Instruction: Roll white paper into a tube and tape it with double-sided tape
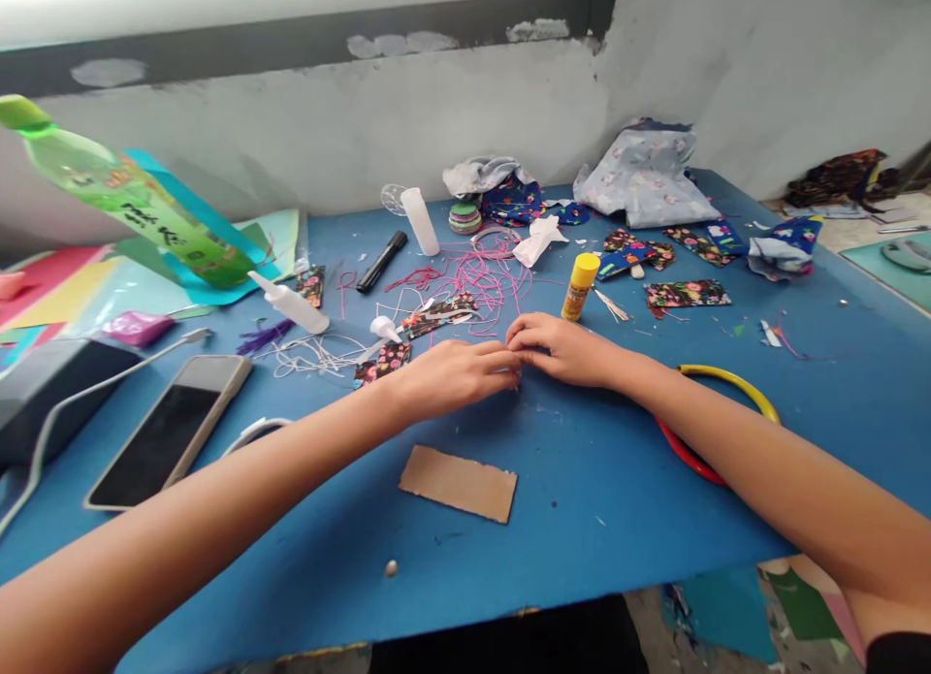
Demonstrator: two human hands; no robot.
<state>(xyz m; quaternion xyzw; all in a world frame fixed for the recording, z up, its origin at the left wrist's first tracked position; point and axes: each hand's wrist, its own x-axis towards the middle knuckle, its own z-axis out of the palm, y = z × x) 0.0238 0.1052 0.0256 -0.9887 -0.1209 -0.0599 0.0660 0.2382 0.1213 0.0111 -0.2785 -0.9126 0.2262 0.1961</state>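
My left hand and my right hand meet fingertip to fingertip on the blue table, near its middle. The fingers of both are pinched together around something too small to make out. Just beyond them lies a tangle of pink thread and floral fabric scraps. A yellow glue stick stands right behind my right hand. A brown cardboard rectangle lies flat in front of my hands.
A phone, a white cable and a dark box lie at the left. A green bottle, white glue bottle, black marker and white tube sit behind. Fabric pieces crowd the back right; a red-yellow hoop lies under my right forearm.
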